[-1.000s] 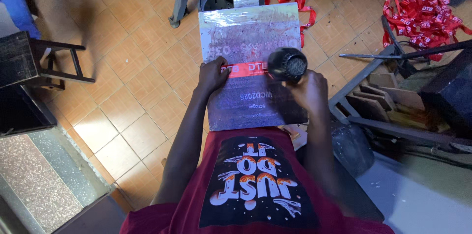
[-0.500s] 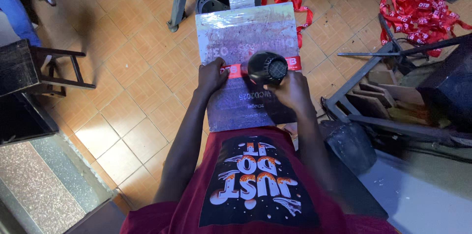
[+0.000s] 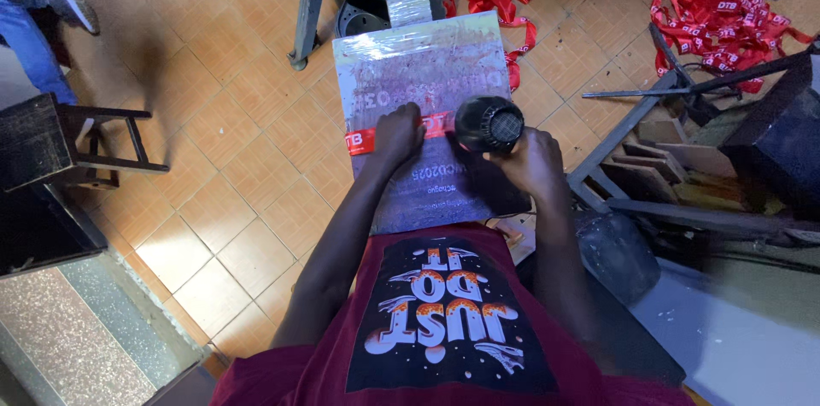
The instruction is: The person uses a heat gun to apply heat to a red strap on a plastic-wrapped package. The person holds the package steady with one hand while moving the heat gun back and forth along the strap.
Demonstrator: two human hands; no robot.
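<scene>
Since half a second ago: black heat gun shifted slightly along the red ribbon, little else changed. Right hand clenched round the gun's handle, nozzle end aimed down at the foil-wrapped worktop. Left hand pressed flat on the ribbon, fingers spread, grasping nothing. Ribbon mid-section hidden beneath that palm; only the end left of the fingers and a short bit toward the gun visible. Gun handle covered by right hand. Loose red ribbon heap well beyond the fingers, cut off at the frame top.
</scene>
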